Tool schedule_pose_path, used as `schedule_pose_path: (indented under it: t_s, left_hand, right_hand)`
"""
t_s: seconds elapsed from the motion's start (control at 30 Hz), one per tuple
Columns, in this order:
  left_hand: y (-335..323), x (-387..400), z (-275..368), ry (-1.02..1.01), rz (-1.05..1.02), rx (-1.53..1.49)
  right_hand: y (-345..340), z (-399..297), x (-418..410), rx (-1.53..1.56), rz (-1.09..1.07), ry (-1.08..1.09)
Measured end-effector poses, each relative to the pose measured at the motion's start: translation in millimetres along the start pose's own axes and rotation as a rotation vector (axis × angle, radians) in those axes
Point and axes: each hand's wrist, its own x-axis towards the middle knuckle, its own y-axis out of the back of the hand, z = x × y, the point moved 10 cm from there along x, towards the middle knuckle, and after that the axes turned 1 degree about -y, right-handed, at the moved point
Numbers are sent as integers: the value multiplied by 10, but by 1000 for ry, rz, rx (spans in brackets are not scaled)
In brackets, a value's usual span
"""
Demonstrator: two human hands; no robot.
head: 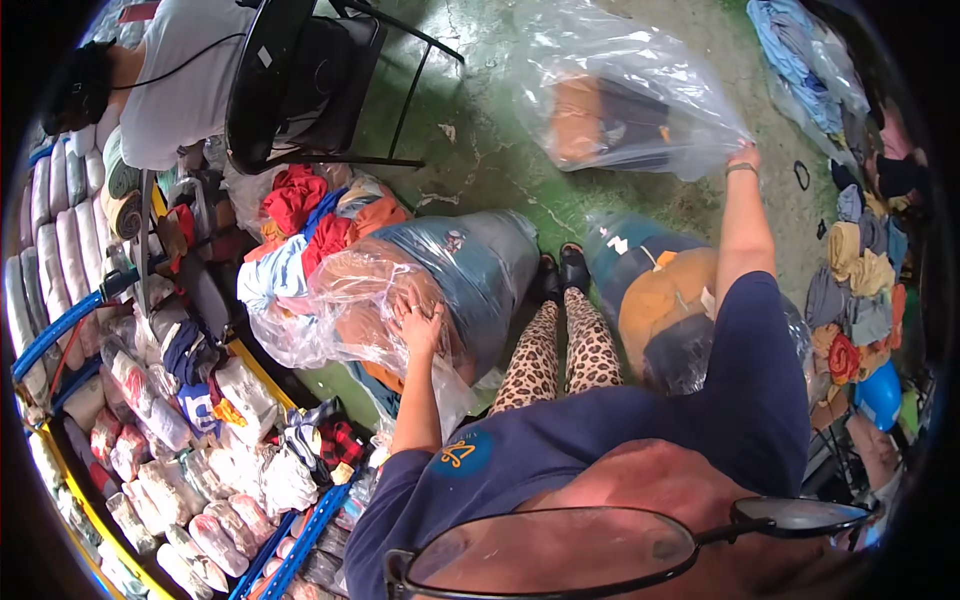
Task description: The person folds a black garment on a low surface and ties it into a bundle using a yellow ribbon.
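My right hand [742, 155] reaches out far ahead and grips the edge of a large clear plastic bag [630, 45], pulling that corner taut. Inside this bag, orange and dark folded cloth [611, 120] shows through the film. My left hand [417, 322] lies with fingers spread on the crumpled plastic of another filled bag [472, 270], where brown and blue-grey cloth shows through. A third filled clear bag [664, 300], with mustard and dark blue cloth, stands beside my legs, partly behind my right arm.
Loose red, blue and orange garments [300, 217] are heaped by the left bag. A black folding chair [322, 90] stands ahead, with a seated person [180, 82] in it. Blue and yellow shelving [304, 540] full of wrapped bundles runs along the left. Rolled clothes [862, 277] line the right.
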Motion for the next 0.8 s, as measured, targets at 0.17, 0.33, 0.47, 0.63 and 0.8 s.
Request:
schedule_pose_path:
  t_s: [0.17,0.33,0.47,0.63,0.8]
  left_hand:
    - [321,-73,26,-34,126,-220]
    - [501,-221,239,-166,124,-139]
    - [527,-242,570,-365,128,-126]
    - [468,-205,1139,-521,-18,-234]
    - [628,-286,2086,-830,-44,-233]
  right_hand:
    - [782,-716,-46,-45,50,62]
    - [1364,-1192,-191,-56,77,73]
    - [1490,-1441,-269,-27,46,81]
    - [1639,-2017,-463,26,20,152]
    - [2454,-3126,-1159,25,12,323]
